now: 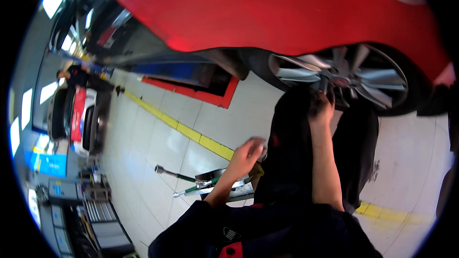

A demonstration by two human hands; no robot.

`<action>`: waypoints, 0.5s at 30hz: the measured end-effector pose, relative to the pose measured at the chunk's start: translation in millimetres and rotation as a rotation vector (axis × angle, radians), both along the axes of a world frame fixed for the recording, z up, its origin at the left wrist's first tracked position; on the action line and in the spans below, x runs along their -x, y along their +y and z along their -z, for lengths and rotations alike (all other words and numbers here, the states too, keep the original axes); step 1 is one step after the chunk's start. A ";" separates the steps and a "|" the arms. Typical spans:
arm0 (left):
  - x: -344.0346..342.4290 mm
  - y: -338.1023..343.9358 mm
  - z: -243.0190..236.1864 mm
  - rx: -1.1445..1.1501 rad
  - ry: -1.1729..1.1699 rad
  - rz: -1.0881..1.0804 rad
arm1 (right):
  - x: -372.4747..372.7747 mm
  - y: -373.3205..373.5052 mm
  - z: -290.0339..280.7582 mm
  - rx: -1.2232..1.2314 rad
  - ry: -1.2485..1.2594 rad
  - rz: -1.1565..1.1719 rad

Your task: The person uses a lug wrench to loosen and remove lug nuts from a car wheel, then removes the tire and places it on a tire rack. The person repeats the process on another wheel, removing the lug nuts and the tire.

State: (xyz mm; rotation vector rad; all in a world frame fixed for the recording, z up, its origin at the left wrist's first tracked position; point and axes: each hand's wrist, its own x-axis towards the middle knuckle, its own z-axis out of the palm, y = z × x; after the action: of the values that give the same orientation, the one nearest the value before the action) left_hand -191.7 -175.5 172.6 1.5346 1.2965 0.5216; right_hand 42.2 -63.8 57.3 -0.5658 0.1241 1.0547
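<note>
My right hand (321, 108) is raised to the lower part of a silver multi-spoke car wheel (366, 79). Its fingers close round a dark cylindrical piece (323, 86) that points at the wheel near the hub; its exact kind does not show. Lower and to the left, my left hand (248, 154) hovers above the floor with curled fingers. Whether anything small sits in those fingers is blurred. Beneath that hand lie long-handled ratchet wrenches (184, 177) with green grips, resting on an open tool case (239, 192), partly hidden by my forearm.
A red cover (248, 9) drapes the car's side above the wheel. Beyond is a red-edged floor recess (210, 98), with a yellow floor line (191, 133) running past it. A co-worker (79, 76) is at the far left near a white car (86, 124). A drawer cabinet (107, 224) stands at lower left.
</note>
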 end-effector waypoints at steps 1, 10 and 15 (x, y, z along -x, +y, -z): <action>-10.9 16.8 7.8 0.093 -0.277 -0.073 | 12.0 -1.8 -8.0 0.037 -0.146 0.048; -167.6 161.0 46.2 0.201 -0.329 0.033 | 6.9 16.2 12.5 -0.053 0.338 -0.022; -183.5 177.6 66.8 0.275 -0.317 0.095 | 16.7 2.4 -3.6 -0.065 0.127 0.152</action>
State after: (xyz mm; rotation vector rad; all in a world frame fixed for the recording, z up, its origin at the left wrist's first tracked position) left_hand -8.1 2.1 105.9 1.2224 0.9998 0.4813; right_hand 25.6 -61.4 60.9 -0.4233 0.2396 0.9432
